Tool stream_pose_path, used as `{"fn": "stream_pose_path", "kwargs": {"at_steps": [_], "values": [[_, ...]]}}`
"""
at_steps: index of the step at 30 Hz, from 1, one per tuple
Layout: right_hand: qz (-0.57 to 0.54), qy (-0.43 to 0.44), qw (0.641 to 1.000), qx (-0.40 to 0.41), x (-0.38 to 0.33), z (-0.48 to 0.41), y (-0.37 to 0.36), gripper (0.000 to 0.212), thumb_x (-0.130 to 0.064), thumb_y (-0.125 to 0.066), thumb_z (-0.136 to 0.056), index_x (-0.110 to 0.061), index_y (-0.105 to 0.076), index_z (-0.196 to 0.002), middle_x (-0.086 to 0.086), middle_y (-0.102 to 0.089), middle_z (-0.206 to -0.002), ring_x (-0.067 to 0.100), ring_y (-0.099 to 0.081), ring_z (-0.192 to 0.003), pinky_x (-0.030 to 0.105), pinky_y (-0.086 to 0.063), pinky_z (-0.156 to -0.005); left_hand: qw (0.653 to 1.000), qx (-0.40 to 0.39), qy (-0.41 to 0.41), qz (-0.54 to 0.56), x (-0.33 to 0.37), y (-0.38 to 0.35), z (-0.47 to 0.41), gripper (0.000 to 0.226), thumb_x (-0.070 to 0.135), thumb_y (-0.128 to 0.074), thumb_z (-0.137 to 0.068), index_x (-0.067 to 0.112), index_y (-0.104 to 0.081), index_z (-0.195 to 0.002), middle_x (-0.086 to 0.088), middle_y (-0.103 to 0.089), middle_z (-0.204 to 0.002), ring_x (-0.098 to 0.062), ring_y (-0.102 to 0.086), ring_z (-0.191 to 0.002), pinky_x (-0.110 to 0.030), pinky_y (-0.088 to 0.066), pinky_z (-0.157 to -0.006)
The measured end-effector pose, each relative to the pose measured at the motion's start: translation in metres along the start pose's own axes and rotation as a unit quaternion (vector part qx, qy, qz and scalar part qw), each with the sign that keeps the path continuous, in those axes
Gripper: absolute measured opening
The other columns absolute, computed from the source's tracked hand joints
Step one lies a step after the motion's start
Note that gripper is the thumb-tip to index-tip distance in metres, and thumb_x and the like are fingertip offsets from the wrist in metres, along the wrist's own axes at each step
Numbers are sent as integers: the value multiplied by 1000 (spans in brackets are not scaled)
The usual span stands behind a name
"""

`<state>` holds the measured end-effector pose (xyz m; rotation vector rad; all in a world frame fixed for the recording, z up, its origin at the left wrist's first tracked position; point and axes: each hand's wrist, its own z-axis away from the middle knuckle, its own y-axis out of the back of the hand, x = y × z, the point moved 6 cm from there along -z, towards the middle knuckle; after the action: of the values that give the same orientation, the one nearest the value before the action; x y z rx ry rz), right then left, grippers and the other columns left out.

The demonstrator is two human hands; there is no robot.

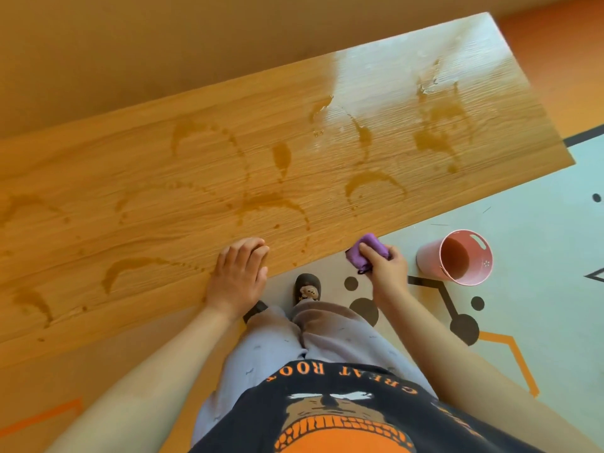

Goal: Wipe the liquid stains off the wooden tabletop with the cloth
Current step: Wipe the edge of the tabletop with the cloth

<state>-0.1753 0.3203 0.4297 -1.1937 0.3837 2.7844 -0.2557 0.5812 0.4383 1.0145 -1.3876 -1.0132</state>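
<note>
Right hand (387,268) grips the cloth (367,248) just off the counter (163,191) edge; left hand (240,276) rests relaxed on the counter, near brown stains (376,184).

The black shirt (340,397) reads "GREAT ROO", seen upside down.

This is an indoor room with a casual, homely look; whether it is a home or a playroom cannot be told. A long wooden tabletop (163,207) runs beside a plain tan wall (130,44). The pale floor (539,223) is printed with black dots and black and orange lines. 1 pink bucket (428,256) stands on it. The person wears soft grey trousers (327,338) and a brown slipper (307,289) with a cartoon animal.
</note>
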Motion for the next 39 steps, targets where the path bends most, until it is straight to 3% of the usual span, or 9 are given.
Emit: {"fn": "stream_pose_path", "kwargs": {"at_steps": [3, 9, 12, 15, 19, 24, 31, 37, 39], "values": [[-19, -2, 999, 40, -6, -14, 18, 15, -15, -71, -81, -15, -55, -81, 10, -61, -83, 23, -59, -83, 39, -50, -80, 1000, 1, -4, -7, -1, -1, 1, 39, 29, -43, -85, 14, -46, -121, -5, -43, -128, -27, -42, -119, -41, -31, -97], [-30, 13, 995, 94, -2, -4, 4, 18, -20, -70, -81, -16, -52, -79, 8, -59, -81, 20, -57, -81, 42, -50, -83, 1000, -26, -1, -5, -3, -5, -2, 38, 30, -42, -86, 13, -49, -120, -6, -48, -127, -26, -43, -119, -40, -30, -99], [-25, 12, 996, 90, 11, 18, -18, 19, -22, -70, -82, -16, -52, -81, 7, -59, -79, 20, -57, -78, 38, -49, -74, 998, -38, -6, 56, -5, 2, -3, 36, 28, -43, -88, 13, -52, -119, -7, -54, -125, -24, -42, -121, -38, -28, -102], [-34, 13, 997, 74, 34, 51, -56, 18, -15, -68, -84, -13, -50, -83, 8, -57, -77, 17, -54, -69, 22, -47, -59, 991, -14, -24, 130, -15, 23, 10, 34, 21, -46, -88, 11, -55, -119, -6, -58, -122, -21, -44, -121, -35, -29, -103], [-84, -18, 995, 59, 69, 97, -108, 15, -14, -67, -85, -15, -52, -81, 5, -57, -74, 13, -55, -63, 22, -48, -54, 988, 24, -30, 146, -57, 55, 61, 34, 18, -48, -86, 11, -58, -118, -5, -58, -122, -21, -46, -120, -34, -32, -100], [-65, -9, 997, 30, 95, 134, -149, 19, -16, -69, -82, -16, -51, -77, 7, -57, -76, 23, -54, -75, 39, -44, -71, 993, 11, -6, 116, -124, 58, 109, 33, 18, -46, -86, 10, -56, -116, -8, -58, -120, -24, -45, -115, -37, -35, -97], [12, 11, 999, -29, 92, 157, -168, 16, -8, -70, -80, -7, -54, -85, 11, -57, -77, 18, -55, -67, 26, -47, -57, 999, -21, -47, 15, -136, 41, 115, 36, 25, -41, -85, 13, -46, -118, -4, -42, -123, -26, -41, -114, -40, -32, -95], [37, 53, 997, 43, 55, 112, -111, 18, -14, -70, -81, -10, -55, -90, 6, -58, -78, 13, -53, -65, 19, -45, -53, 998, -28, -47, -26, -136, 35, 118, 40, 26, -40, -85, 11, -44, -122, -7, -42, -126, -28, -41, -117, -41, -32, -95], [29, 59, 995, 68, 43, 96, -92, 19, -14, -69, -81, -11, -55, -92, 5, -59, -80, 16, -57, -72, 23, -50, -62, 998, -28, -51, -32, -135, 35, 117, 41, 26, -41, -84, 10, -44, -123, -8, -42, -126, -28, -40, -117, -41, -32, -95]]}}
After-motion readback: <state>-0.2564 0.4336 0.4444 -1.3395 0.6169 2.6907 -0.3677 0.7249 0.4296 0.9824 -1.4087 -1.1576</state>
